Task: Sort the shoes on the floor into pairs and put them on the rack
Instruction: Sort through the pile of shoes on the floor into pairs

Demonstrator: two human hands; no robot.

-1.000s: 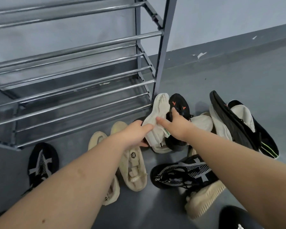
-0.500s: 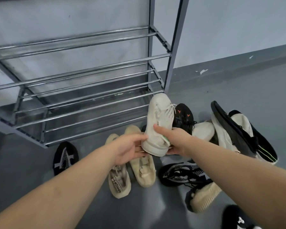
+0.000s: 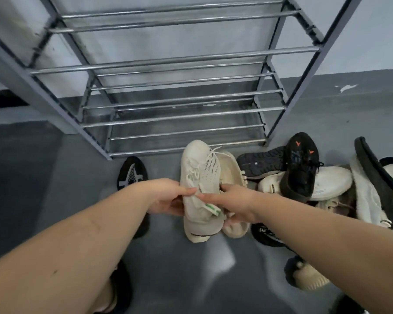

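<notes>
Rack (image 3: 179, 62): grey metal frame with chrome rails, standing against the wall at the far edge of the floor (image 3: 43, 177); no shoe is sitting on any visible tier.

Pile (image 3: 327, 184): mixed shoes lying on the floor right of the rack's right leg, among them a black shoe (image 3: 301, 164) with orange marks resting across a white one. A black knit shoe (image 3: 132, 173) is lying alone near the rack's left front corner.

Cream shoe (image 3: 199, 177): being held off the floor just in front of the bottom tier, toe pointing toward the rack, laces up, green tab near the heel. A second pale shoe (image 3: 230, 168) is sitting directly against its right side; whether it is also being lifted cannot be told.

Left hand (image 3: 166, 197): fingers curling around the cream shoe's left side.

Right hand (image 3: 234, 202): gripping from the right, thumb over the collar, fingers reaching under toward the second shoe.

Judgement: pairing step is under way. Next move is calling for confirming the two pale shoes match, then setting both side by side across the rails, soles spanning two bars.
</notes>
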